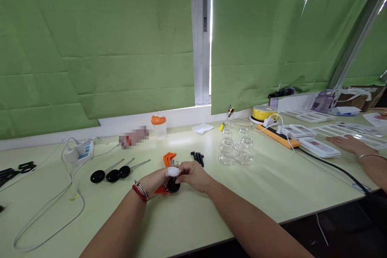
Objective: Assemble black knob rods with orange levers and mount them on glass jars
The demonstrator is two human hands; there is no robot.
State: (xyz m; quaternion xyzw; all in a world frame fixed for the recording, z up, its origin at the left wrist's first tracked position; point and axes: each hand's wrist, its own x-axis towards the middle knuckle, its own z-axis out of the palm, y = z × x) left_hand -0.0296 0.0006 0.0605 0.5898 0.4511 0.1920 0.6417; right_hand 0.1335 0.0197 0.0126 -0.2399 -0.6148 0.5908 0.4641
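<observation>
My left hand (163, 177), with bracelets at the wrist and a white wrap on a finger, is closed around a black round-headed part (173, 186). An orange piece (161, 190) shows under that hand, beside the black part. My right hand (193, 174) pinches at the top of the same part; its fingertips meet the left ones. Just beyond lie several orange angled pieces (169, 158) and several small black pieces (198, 158). On the left, three black discs with metal rods (113, 175) rest on the table.
Several clear glass jars (227, 153) stand right of centre. Behind are an orange-lidded cup (159, 127) and a white tissue (202, 128). A white power strip (80, 152) with trailing cables lies left; an orange one (279, 136) lies right. Another person's hand (344, 144) rests by papers.
</observation>
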